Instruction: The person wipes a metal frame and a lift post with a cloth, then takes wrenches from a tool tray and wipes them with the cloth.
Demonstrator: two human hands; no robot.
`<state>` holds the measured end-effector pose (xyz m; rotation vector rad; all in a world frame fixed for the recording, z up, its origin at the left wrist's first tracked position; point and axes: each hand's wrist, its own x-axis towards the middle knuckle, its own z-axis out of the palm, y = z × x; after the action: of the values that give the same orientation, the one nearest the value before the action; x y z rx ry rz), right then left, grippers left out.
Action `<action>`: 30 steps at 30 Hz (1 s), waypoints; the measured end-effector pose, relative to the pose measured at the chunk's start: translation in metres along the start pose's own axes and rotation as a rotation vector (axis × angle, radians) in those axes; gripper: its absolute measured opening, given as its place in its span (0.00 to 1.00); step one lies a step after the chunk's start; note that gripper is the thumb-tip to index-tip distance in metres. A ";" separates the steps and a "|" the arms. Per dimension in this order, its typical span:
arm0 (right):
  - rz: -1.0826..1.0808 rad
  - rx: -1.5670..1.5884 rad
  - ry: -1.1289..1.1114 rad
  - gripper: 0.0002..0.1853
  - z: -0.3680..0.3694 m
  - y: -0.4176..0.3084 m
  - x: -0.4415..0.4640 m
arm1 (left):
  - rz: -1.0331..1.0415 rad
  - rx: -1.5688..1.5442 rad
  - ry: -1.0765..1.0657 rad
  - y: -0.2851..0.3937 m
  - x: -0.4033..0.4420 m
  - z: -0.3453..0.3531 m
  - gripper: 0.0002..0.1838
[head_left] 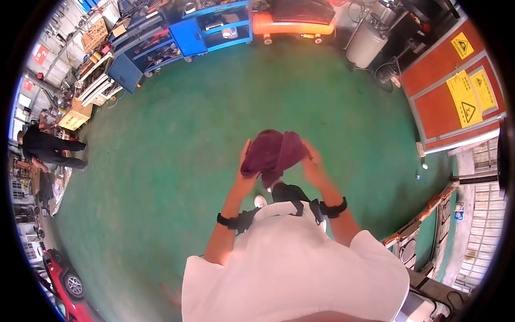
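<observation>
A dark maroon cloth (274, 153), bunched and folded, is held up in front of my body between both hands. My left hand (245, 166) grips its left side, with the fingers partly behind the fabric. On the other side my right hand (312, 160) has hold of the cloth's right edge, slightly blurred. A loose end of the cloth hangs down in the middle, above my legs and a light shoe (260, 201).
Green floor (161, 145) surrounds me. Blue tool cabinets (188, 40) and an orange tank (292, 26) line the far side. A red-brown panel cabinet (434, 102) stands at right. Another person (51, 147) is at far left, and a red car (67, 284) at lower left.
</observation>
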<state>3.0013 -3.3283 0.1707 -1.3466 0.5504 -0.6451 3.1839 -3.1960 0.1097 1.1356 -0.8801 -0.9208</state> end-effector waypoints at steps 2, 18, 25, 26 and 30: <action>0.034 -0.012 0.063 0.24 -0.006 0.001 0.037 | -0.107 -0.219 0.093 0.018 0.035 -0.018 0.49; -0.093 -0.589 -0.316 0.19 -0.010 -0.040 0.459 | -0.445 0.192 0.471 0.045 0.366 -0.187 0.26; -0.260 -0.666 -0.265 0.21 0.003 -0.005 0.603 | -0.022 0.638 0.080 0.029 0.523 -0.209 0.38; -0.228 -0.576 -0.237 0.21 0.004 -0.003 0.626 | 0.045 0.663 -0.007 0.025 0.554 -0.217 0.40; -0.279 -0.418 -0.158 0.19 -0.007 0.007 0.710 | -0.065 0.325 -0.118 -0.010 0.660 -0.262 0.38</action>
<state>3.5016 -3.8323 0.1656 -1.8731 0.3832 -0.6634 3.6657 -3.7172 0.1172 1.4054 -1.1229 -0.9265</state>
